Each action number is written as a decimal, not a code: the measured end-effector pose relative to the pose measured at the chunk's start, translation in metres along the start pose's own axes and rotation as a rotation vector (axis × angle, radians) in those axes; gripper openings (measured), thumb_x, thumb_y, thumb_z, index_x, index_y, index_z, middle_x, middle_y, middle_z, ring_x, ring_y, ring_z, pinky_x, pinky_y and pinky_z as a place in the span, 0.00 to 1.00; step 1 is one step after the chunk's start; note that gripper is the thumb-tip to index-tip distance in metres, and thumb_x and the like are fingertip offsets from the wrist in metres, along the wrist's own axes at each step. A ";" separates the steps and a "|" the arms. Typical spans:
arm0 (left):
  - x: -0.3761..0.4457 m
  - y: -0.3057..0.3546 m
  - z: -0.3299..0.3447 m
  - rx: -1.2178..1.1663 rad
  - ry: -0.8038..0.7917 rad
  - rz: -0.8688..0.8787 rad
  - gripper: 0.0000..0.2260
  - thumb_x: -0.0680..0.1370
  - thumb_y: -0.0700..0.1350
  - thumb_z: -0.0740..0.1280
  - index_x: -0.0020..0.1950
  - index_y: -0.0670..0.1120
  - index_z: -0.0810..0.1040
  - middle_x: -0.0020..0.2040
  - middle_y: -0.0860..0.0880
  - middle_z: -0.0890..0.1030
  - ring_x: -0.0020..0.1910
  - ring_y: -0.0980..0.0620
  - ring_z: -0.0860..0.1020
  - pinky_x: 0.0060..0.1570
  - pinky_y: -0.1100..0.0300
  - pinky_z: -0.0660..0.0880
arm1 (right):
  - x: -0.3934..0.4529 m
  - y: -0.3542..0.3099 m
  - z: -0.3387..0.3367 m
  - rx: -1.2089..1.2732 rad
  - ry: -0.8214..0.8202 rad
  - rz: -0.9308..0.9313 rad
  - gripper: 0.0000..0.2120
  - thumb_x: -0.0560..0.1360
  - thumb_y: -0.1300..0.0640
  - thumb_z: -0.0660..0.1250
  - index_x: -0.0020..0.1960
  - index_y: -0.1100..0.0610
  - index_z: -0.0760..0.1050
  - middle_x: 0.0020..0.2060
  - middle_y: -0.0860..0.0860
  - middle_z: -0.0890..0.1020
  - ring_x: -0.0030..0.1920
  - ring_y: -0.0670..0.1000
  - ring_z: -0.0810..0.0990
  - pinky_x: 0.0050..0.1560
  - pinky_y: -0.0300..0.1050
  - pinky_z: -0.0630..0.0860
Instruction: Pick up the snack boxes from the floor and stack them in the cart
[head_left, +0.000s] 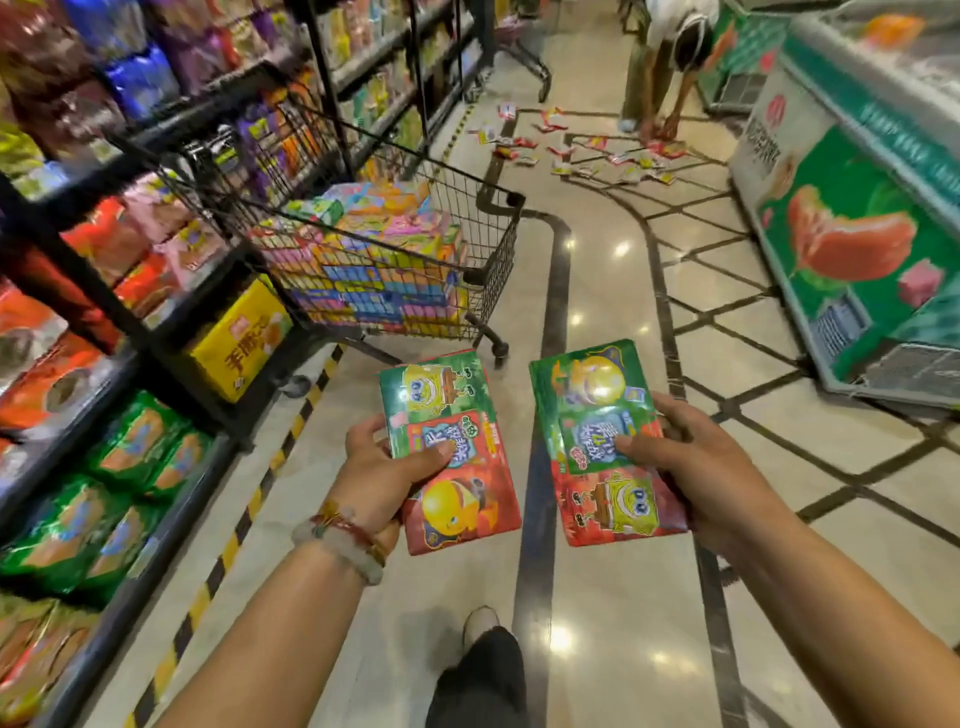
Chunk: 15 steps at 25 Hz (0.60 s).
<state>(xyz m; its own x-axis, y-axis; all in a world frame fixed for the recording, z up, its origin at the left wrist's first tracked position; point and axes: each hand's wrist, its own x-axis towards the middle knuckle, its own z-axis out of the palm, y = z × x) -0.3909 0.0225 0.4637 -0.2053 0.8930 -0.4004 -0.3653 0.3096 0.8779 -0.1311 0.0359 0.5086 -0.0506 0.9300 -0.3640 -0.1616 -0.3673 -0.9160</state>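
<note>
In the near middle of the aisle, both forearms reach forward over the polished floor, each hand carrying snack boxes. The left hand, with beaded bracelets at the wrist, grips a left stack of boxes from its left edge, thumb laid across the printed face and fingers curled underneath. The right hand holds a right stack of boxes the same way from its right edge, thumb on top. The two stacks sit side by side, slightly apart, both held roughly flat and tilted a little towards the camera. How many boxes each stack contains cannot be told.

Ahead and to the left stands the cart, a black wire basket already filled nearly to the rim with tightly packed colourful boxes. It is parked against the shelving on the left, where a yellow-and-black hazard strip marks the edge. Open floor runs between the cart and the chest freezer on the right.

The boxes are glossy cardboard, green and red with cartoon prints. The floor is shiny pale tile with dark inlaid lines. Far up the aisle, more packets lie scattered, and another person bends over them.
</note>
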 end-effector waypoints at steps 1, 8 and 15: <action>0.026 0.009 0.009 0.005 -0.022 -0.005 0.39 0.61 0.32 0.77 0.68 0.40 0.64 0.57 0.37 0.79 0.51 0.37 0.81 0.50 0.38 0.77 | 0.020 -0.010 0.000 0.012 0.017 0.000 0.23 0.69 0.70 0.69 0.61 0.56 0.74 0.55 0.64 0.79 0.47 0.63 0.83 0.47 0.61 0.80; 0.161 0.077 0.056 0.045 -0.118 0.044 0.42 0.56 0.35 0.79 0.67 0.35 0.65 0.56 0.36 0.80 0.50 0.38 0.81 0.42 0.47 0.81 | 0.134 -0.062 0.012 0.039 0.079 0.012 0.24 0.69 0.69 0.69 0.62 0.56 0.72 0.53 0.61 0.82 0.46 0.62 0.83 0.47 0.59 0.80; 0.257 0.108 0.090 0.050 -0.044 0.075 0.43 0.55 0.36 0.79 0.66 0.34 0.64 0.57 0.36 0.79 0.51 0.37 0.80 0.49 0.42 0.78 | 0.251 -0.107 0.000 0.022 0.029 0.034 0.22 0.70 0.69 0.69 0.61 0.55 0.73 0.51 0.59 0.83 0.46 0.61 0.84 0.42 0.56 0.81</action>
<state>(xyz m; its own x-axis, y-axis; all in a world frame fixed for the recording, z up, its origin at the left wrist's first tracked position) -0.4016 0.3148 0.4797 -0.1899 0.9275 -0.3220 -0.3047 0.2561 0.9174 -0.1262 0.3084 0.5150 -0.0275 0.9160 -0.4002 -0.1819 -0.3983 -0.8991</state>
